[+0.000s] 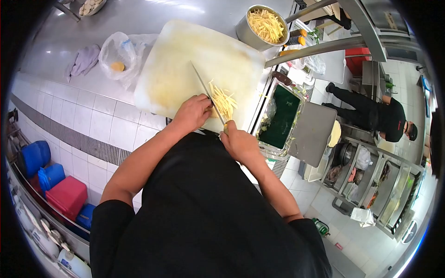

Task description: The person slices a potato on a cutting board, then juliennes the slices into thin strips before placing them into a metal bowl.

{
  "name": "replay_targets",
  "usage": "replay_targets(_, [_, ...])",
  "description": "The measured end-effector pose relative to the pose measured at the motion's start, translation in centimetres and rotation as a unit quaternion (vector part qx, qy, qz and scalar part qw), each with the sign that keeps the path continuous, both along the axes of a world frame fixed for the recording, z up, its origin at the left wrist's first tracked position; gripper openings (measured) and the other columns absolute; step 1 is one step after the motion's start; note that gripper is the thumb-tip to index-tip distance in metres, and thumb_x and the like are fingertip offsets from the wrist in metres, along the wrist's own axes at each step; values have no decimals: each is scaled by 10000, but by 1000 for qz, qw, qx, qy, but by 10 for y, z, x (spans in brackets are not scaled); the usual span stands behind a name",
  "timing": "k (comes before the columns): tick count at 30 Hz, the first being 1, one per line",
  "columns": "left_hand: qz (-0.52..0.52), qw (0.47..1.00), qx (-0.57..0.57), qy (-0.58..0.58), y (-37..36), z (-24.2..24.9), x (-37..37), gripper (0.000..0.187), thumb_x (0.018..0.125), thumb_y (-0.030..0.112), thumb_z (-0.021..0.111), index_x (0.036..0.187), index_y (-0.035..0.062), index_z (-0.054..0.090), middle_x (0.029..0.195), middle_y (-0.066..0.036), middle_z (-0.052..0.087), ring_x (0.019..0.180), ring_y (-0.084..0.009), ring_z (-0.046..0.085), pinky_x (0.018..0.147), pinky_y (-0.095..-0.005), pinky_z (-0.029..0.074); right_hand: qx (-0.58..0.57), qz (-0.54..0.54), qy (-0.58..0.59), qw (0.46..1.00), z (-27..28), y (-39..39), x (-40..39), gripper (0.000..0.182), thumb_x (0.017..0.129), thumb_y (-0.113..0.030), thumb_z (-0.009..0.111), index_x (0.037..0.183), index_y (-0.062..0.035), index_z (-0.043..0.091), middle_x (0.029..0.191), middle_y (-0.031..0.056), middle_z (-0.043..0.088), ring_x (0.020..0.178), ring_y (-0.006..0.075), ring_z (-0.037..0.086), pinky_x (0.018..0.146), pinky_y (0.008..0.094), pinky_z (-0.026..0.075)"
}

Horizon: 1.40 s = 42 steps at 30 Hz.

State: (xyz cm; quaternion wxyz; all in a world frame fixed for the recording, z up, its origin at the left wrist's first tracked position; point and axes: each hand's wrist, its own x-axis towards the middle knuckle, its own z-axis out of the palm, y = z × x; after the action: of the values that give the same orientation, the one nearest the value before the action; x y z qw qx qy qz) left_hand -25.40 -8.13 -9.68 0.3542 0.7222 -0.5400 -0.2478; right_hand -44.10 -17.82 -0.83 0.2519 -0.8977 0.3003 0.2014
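Note:
A large pale cutting board (171, 60) lies on the steel counter. My right hand (239, 142) is closed round the handle of a knife (202, 83), whose blade points away across the board. Left of the blade, my left hand (192, 112) rests with curled fingers on a piece of pale yellow food, mostly hidden under them. Cut yellow strips (224, 103) are heaped just right of the blade. Past the board's far right corner stands a metal pot (244, 33) full of similar strips.
On the left lie a plastic bag (109, 54) with a yellow piece in it and a grey cloth (84, 61). A tray with a green bottom (280, 116) is right of the board. Steel rails cross the upper right. Another person (389, 116) stands further right, near shelves.

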Motion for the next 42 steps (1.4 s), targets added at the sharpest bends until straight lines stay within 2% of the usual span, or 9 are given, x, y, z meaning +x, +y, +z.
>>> replay_targets(2, [-7,1000,5,10,0,1,-1,210,842,78,711,1047,40,687,1040,-134,644,1007,-370,639,873,-453,535,-14,-31,-42,999,-37,3,1,381,1046,-376,540,1172,-21,480,801,275,709,769,487,702,702,604,533])
replay_targets(7, [2,1000,-1,-8,-1,-2,-2,206,839,77,710,1036,37,663,1014,-133,638,1008,-367,633,880,-454,531,0,-2,-27,1000,4,-7,18,382,1042,-355,551,1168,-2,482,790,283,705,752,486,702,691,594,540])
replay_targets(13, [-12,1000,8,14,2,0,0,201,851,90,716,1034,31,657,1029,-142,638,1022,-364,639,877,-445,530,-21,-34,-77,996,-31,-1,22,330,1025,-323,570,1137,-18,516,759,261,707,723,466,709,681,580,548])
replay_targets(20, [39,995,35,88,12,6,2,216,867,90,704,1072,28,676,1111,-148,638,1053,-360,644,891,-426,536,5,-44,-67,997,18,-5,22,350,1048,-352,537,1170,-25,516,768,275,704,752,485,702,721,594,534])
replay_targets(25, [-6,1000,-1,14,10,-2,2,232,867,91,701,1085,13,683,1093,-149,631,1022,-363,648,880,-433,539,22,-6,31,999,27,3,-3,332,1037,-341,551,1142,-27,520,795,274,715,773,465,721,711,579,554])
replay_targets(31, [-7,1000,-7,14,8,-2,1,226,867,84,695,1082,15,679,1092,-150,627,1024,-367,646,886,-439,541,-25,0,-85,996,-33,2,16,334,1036,-334,551,1147,-21,512,776,259,711,755,482,710,710,595,546])
replay_targets(35, [12,1000,-22,1,10,1,-2,234,860,82,702,1083,17,674,1093,-148,627,1035,-369,644,888,-442,543,-8,13,-19,1000,16,1,12,352,1034,-337,560,1146,-8,502,775,258,710,755,466,713,703,583,550])
replay_targets(39, [4,1000,-16,3,11,-3,-2,207,869,85,702,1064,31,659,1077,-133,613,1034,-351,641,895,-451,543,-18,-12,-63,998,-37,5,8,344,1034,-329,558,1136,-6,498,783,265,710,758,467,711,711,586,549])
replay_targets(42, [2,1000,-9,-1,14,-5,-6,230,863,77,706,1083,27,663,1088,-138,618,1041,-358,642,894,-447,545,5,4,-33,999,-5,-5,34,344,1034,-325,557,1135,-2,495,791,266,713,763,472,711,712,586,549])
